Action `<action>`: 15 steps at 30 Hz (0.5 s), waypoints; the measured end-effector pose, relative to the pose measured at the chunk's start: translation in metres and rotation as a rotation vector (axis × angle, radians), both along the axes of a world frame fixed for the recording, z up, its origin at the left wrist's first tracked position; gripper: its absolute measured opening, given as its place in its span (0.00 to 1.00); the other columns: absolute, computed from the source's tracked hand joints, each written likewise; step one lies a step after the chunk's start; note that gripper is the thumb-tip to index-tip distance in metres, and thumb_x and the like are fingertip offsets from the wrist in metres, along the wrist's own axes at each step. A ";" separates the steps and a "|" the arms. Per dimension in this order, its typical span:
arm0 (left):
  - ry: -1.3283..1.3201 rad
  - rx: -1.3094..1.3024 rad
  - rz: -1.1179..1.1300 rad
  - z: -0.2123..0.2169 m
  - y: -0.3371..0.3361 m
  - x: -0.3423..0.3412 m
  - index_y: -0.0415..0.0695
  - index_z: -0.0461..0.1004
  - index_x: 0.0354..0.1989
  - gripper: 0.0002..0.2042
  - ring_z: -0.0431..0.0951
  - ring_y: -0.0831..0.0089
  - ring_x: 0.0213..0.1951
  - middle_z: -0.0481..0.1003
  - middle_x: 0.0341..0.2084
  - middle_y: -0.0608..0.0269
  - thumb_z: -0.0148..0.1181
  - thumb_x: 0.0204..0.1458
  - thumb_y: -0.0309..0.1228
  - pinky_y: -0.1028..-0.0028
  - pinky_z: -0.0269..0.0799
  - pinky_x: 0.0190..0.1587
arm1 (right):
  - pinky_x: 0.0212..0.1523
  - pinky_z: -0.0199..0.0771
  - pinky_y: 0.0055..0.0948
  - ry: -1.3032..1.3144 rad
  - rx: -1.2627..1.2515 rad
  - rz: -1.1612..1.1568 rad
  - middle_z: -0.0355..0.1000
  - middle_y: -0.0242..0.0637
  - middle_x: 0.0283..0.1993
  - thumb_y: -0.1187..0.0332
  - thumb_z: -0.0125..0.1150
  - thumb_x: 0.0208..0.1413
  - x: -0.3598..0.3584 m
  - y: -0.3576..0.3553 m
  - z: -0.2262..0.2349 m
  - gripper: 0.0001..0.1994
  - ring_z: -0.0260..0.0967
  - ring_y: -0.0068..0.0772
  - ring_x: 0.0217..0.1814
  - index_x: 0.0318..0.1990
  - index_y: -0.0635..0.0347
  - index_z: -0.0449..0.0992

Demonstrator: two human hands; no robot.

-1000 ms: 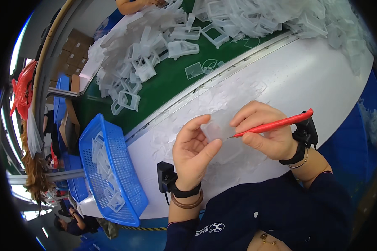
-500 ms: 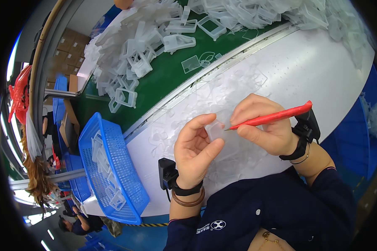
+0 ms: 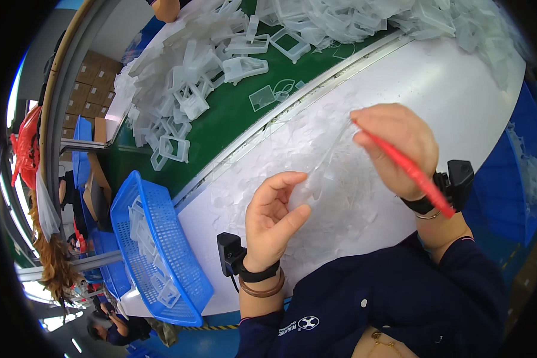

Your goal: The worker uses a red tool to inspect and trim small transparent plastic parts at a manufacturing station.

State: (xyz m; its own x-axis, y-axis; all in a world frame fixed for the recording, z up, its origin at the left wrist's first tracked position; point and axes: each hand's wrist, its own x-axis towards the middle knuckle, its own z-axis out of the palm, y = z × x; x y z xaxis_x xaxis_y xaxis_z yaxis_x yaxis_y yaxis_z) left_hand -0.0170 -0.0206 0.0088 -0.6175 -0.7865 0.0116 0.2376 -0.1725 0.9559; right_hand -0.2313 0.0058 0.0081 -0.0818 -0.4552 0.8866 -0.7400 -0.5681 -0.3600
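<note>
My left hand (image 3: 271,221) pinches a translucent plastic piece (image 3: 305,192) between thumb and fingertips, above the middle of the white tabletop. Up and to the right of it, my right hand (image 3: 404,140) is closed around a red-handled craft knife (image 3: 413,173), whose handle slants down toward my wrist. Its blade is not visible now. From the fingertips of that hand a thin clear plastic strip (image 3: 336,145) stretches down to the piece in my left hand. Clear plastic scraps (image 3: 346,221) lie heaped beneath both hands.
A blue perforated basket (image 3: 185,262) with several clear frames stands at the left. Beyond the metal rail (image 3: 244,143), a green conveyor belt (image 3: 221,131) carries piled translucent frames (image 3: 191,98). A blue bin (image 3: 501,179) is at the right. Another person's hand (image 3: 166,9) shows at the top.
My right hand has moved up and right, away from the left hand, drawing out the strip. The knife has swung so its handle points down toward me. My left hand keeps the piece.
</note>
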 end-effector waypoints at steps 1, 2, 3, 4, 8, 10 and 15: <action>0.008 0.026 -0.081 0.003 0.001 0.000 0.34 0.64 0.49 0.21 0.67 0.72 0.47 0.67 0.43 0.58 0.56 0.43 0.16 0.73 0.60 0.51 | 0.25 0.71 0.28 -0.020 -0.019 -0.058 0.71 0.41 0.30 0.76 0.65 0.39 -0.006 0.001 0.004 0.11 0.69 0.37 0.26 0.32 0.65 0.72; 0.011 0.028 -0.084 0.004 0.001 -0.002 0.34 0.64 0.49 0.21 0.67 0.72 0.47 0.67 0.43 0.58 0.56 0.43 0.16 0.73 0.60 0.51 | 0.26 0.70 0.27 -0.045 -0.010 -0.091 0.72 0.41 0.30 0.75 0.64 0.43 -0.005 0.000 0.004 0.09 0.69 0.37 0.26 0.33 0.65 0.73; 0.023 0.041 -0.083 0.004 -0.001 -0.004 0.34 0.64 0.48 0.20 0.66 0.72 0.47 0.67 0.43 0.58 0.56 0.43 0.16 0.73 0.59 0.51 | 0.26 0.70 0.27 -0.041 -0.008 -0.093 0.72 0.41 0.30 0.75 0.64 0.43 -0.004 0.002 0.004 0.09 0.69 0.37 0.26 0.33 0.65 0.73; 0.035 0.054 -0.082 0.005 -0.001 -0.005 0.34 0.64 0.47 0.20 0.66 0.71 0.48 0.67 0.43 0.58 0.57 0.43 0.17 0.73 0.59 0.52 | 0.26 0.70 0.25 -0.130 0.083 -0.009 0.72 0.41 0.30 0.75 0.63 0.44 -0.003 0.004 0.004 0.08 0.69 0.36 0.27 0.33 0.65 0.73; -0.051 -0.090 0.005 0.005 0.002 -0.014 0.35 0.65 0.45 0.18 0.68 0.72 0.45 0.67 0.44 0.58 0.57 0.44 0.18 0.74 0.61 0.50 | 0.28 0.70 0.19 -0.675 0.405 0.407 0.71 0.38 0.31 0.76 0.57 0.50 0.018 0.009 0.001 0.04 0.71 0.27 0.30 0.33 0.66 0.73; -0.340 -0.406 0.192 0.001 0.006 -0.019 0.36 0.66 0.44 0.21 0.72 0.73 0.37 0.72 0.37 0.58 0.63 0.39 0.18 0.77 0.68 0.39 | 0.26 0.70 0.17 -0.799 0.444 0.553 0.71 0.37 0.32 0.73 0.54 0.54 0.023 0.008 0.001 0.05 0.72 0.23 0.30 0.34 0.67 0.71; -0.591 -0.996 0.341 -0.003 -0.001 -0.014 0.41 0.71 0.38 0.18 0.72 0.62 0.26 0.73 0.26 0.58 0.59 0.33 0.17 0.70 0.66 0.30 | 0.20 0.71 0.19 -1.173 0.723 0.850 0.70 0.48 0.35 0.70 0.46 0.59 0.010 0.015 0.011 0.08 0.73 0.31 0.25 0.36 0.68 0.65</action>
State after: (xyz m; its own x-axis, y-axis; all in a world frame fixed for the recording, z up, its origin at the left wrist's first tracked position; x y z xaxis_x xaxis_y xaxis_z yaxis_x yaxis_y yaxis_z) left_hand -0.0312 -0.0217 0.0061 -0.4947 -0.7167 0.4915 -0.3918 0.6887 0.6100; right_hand -0.2216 0.0213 0.0190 -0.0439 -0.9927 0.1123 0.5439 -0.1180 -0.8308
